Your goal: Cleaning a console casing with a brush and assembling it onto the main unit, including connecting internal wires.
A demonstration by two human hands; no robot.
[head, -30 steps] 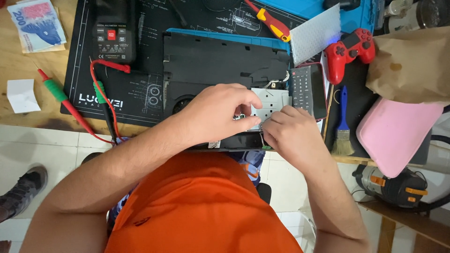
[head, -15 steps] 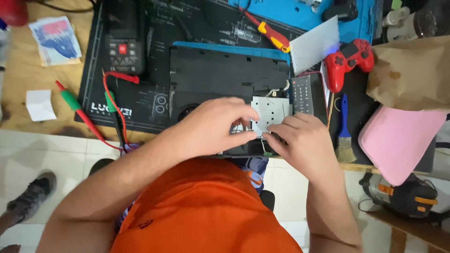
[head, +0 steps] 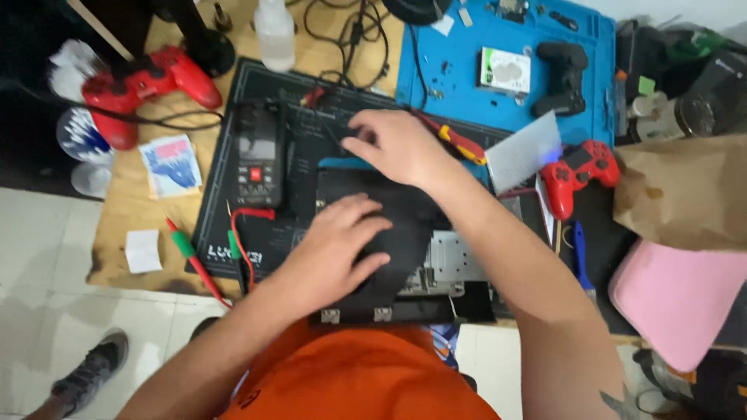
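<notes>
Head view, counter inventory. Left hand (head: 331, 245): fingers spread flat on the black console casing (head: 389, 225), centre frame, not gripping. Right hand (head: 397, 144): fingers loosely curled, reaching onto the black work mat (head: 311, 109) above the casing, holding nothing visible. Red-yellow screwdriver (head: 459, 142) just right of it; multimeter (head: 257, 155) left.

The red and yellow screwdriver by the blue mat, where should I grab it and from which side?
Take the screwdriver by its red and yellow handle, coming from above with the right hand, which already hovers beside it. It lies flat and slanted along the edge of the blue mat, so a grip across the handle's width suits; the tip end is hidden under the hand.
</notes>
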